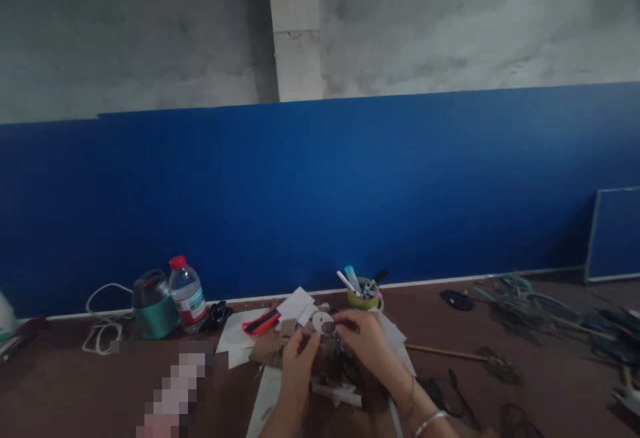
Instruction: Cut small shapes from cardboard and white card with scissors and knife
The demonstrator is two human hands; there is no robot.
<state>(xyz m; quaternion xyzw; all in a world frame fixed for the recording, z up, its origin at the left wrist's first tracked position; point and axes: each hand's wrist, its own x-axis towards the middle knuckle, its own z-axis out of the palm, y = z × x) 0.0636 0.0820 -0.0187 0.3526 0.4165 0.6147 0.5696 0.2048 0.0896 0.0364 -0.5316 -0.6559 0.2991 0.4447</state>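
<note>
A white disc (324,323) with a dark drawing on it sits between the two hands, above the clutter at the middle of the surface (75,391). The left hand (296,366) pinches its near left rim between thumb and fingers; the right hand (364,339) has its fingers drawn together at the right rim, seeming to nip the edge, though the picture is too soft there to be quite sure of the grip. The disc looks thin and light, likely paper or card, so it should weigh almost nothing but bend or crease if squeezed hard. It is best taken by opposite rims with a light pinch, thumbs clear of the drawing, which may smudge; dry paper should not slip much, but a pull from both sides could tear it. Loose papers (297,305) lie just beyond, with a red and black cutter (261,323) on the left; its blade cannot be made out. A green cup (363,301) of pens stands on the far side, slightly right, near enough to be knocked by the right hand. A white strip (337,395) lies on the near side, and a bottle (188,298) stands farther left.
</note>
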